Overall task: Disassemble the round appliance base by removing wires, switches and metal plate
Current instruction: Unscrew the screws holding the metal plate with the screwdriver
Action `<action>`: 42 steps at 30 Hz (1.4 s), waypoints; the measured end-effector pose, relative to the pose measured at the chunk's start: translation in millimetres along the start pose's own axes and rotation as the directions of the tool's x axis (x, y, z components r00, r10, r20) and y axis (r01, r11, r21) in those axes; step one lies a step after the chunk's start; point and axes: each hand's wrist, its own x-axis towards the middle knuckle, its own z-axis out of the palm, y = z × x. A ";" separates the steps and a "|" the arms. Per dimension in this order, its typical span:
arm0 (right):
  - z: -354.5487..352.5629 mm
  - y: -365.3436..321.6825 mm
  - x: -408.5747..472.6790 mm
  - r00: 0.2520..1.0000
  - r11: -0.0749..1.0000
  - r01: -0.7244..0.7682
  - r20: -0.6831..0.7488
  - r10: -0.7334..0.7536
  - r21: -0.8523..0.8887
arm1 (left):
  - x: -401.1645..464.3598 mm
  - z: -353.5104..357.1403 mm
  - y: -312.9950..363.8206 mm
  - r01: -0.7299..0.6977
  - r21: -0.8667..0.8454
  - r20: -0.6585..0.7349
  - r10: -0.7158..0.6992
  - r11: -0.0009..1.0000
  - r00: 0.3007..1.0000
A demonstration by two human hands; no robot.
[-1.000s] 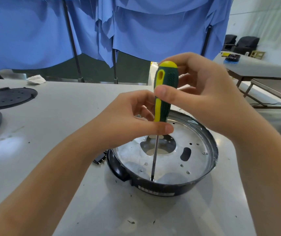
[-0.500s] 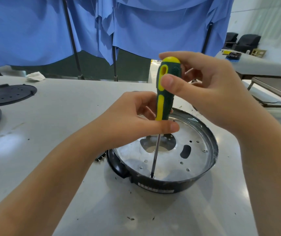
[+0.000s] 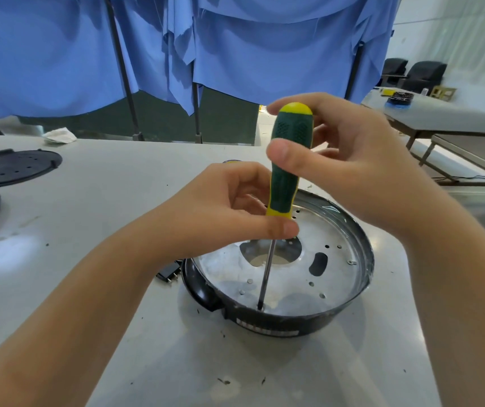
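While gripping a green and yellow screwdriver [image 3: 289,160] near the middle of the frame, both hands closed on its handle: right hand [image 3: 349,160] pinching the top, left hand [image 3: 220,212] pinching the bottom end. Standing almost upright, tip down on the shiny metal plate [image 3: 288,274] close to its near edge. Sitting inside the round black appliance base [image 3: 264,326], low and right of the middle, on the pale grey desk [image 3: 118,201]. White label [image 3: 266,326] on the front of the base, writing too small to read. Small black plug part [image 3: 168,272] just left of the base. Two black round lids [image 3: 15,167] at the far left, crumpled white cloth [image 3: 59,136] behind. Dark crumbs scattered on the desk. Blue cloth sheets [image 3: 235,48] hanging on poles across the top. Second desk [image 3: 446,117] and dark chairs [image 3: 417,73] at the upper right.
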 end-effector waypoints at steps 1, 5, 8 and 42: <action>0.5 0.0 -0.2 1.000 1.000 0.003 -0.004 -0.003 -0.003 | 0.4 0.7 0.3 -0.002 0.020 -0.007 0.002 1.000 1.000; -0.4 -1.5 0.0 1.000 0.999 -0.019 0.007 0.019 0.040 | 0.2 -1.2 2.1 0.022 0.007 0.034 -0.022 1.000 0.999; -2.2 -2.1 -0.5 0.999 0.996 -0.035 0.036 0.031 0.087 | -1.2 -5.9 1.4 0.030 -0.047 0.072 -0.026 0.998 0.997; -1.7 -2.8 -1.9 0.996 0.983 -0.024 0.089 0.007 0.182 | -4.2 -11.3 1.9 0.018 -0.086 0.097 -0.009 0.996 0.995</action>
